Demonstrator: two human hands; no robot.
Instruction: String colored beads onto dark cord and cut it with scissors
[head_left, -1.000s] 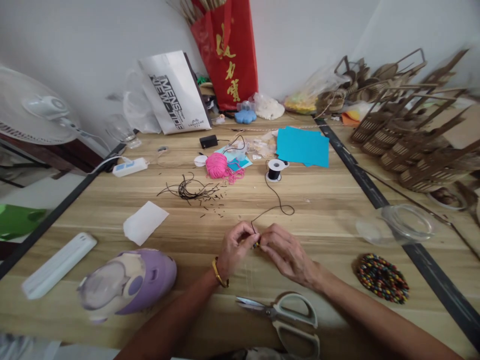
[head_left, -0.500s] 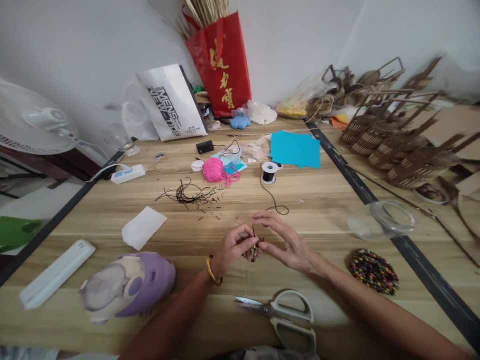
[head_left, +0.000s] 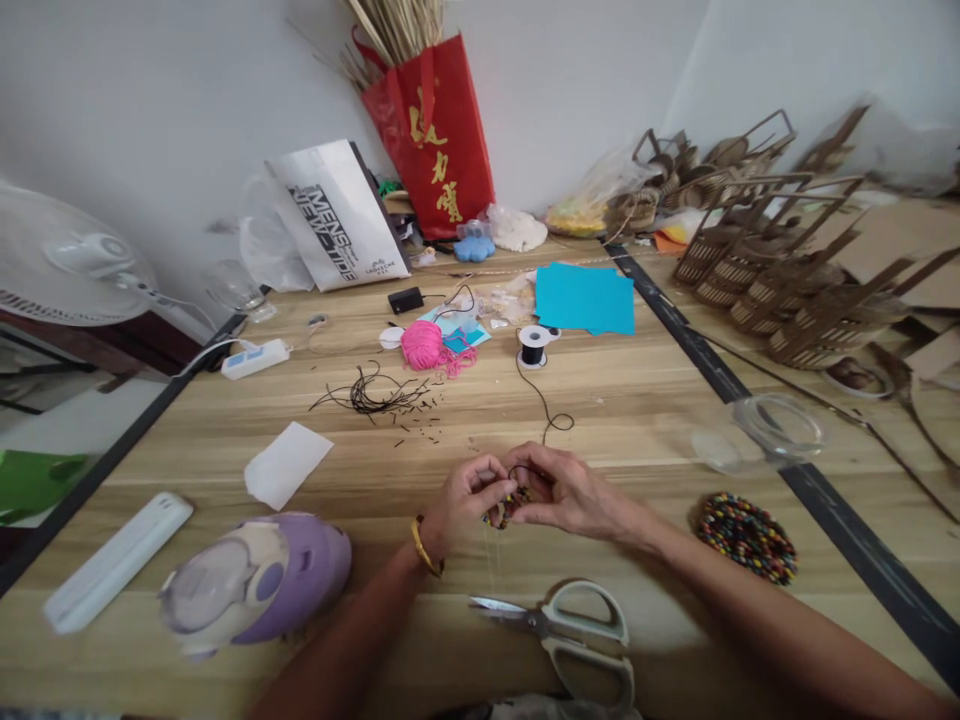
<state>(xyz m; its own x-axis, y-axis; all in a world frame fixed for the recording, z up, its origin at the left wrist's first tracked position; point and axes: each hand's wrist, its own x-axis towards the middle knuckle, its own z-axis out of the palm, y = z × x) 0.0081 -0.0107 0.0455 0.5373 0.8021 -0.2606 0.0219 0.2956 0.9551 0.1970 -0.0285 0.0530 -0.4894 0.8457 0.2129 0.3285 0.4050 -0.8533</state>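
Note:
My left hand [head_left: 466, 495], with a gold bangle at its wrist, is closed in a pinch on a small string of multicoloured beads [head_left: 496, 517]. The beads hang just under its fingertips, and thin pale threads trail below. A dark cord [head_left: 525, 469] bows up from the beads toward my right hand [head_left: 570, 492]. Those right fingers are closed on the cord, beside the beads; their tips are partly hidden. Nearer me on the wooden table lie scissors [head_left: 541, 622] with pale handles, blades slightly apart.
A coil of multicoloured beads [head_left: 747, 538] lies at the right. Beyond my hands are a spool of black cord [head_left: 533, 346], pink yarn [head_left: 423, 345], cut black cords [head_left: 371, 392] and blue sheets [head_left: 585, 299]. A purple-and-white device [head_left: 292, 567] stands left; woven baskets [head_left: 795, 290] stand far right.
My right fingers have gone from spread and raised to closed around the dark cord, which now bends in a loop. The left hand keeps its pinch on the beads. The view has shifted slightly.

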